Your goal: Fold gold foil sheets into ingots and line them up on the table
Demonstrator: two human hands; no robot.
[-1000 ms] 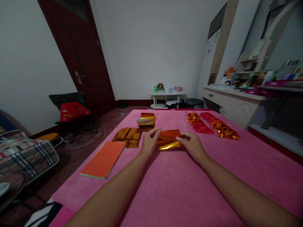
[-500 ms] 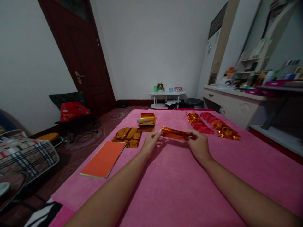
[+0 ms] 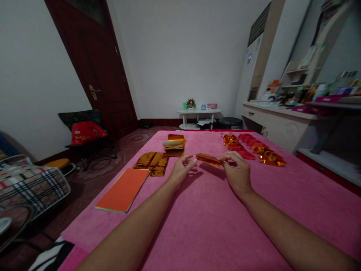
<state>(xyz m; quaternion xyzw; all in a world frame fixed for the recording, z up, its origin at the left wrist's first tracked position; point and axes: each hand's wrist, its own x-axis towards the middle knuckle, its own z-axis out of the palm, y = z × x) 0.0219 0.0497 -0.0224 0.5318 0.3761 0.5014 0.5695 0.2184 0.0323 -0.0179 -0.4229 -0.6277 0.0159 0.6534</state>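
Observation:
My right hand pinches the right end of a folded strip of shiny gold foil paper, held above the pink cloth. My left hand is at the strip's left end with its fingers apart; the thumb tip is very close to the foil, and I cannot tell if it touches. Left of that hand lie flat folded gold foil sheets. Behind them is a stack of gold foil paper with a grey oval object on it. An orange paper pad lies nearer on the left.
A pink cloth covers the table. Folded red and gold foil pieces sit in rows at the far right. A chair with a red bag stands left, and a cluttered dresser is at the right. A low white table is by the wall.
The left fingers have loosened from the foil strip's left end and spread. The strip has tipped in my right hand and looks duller and narrower.

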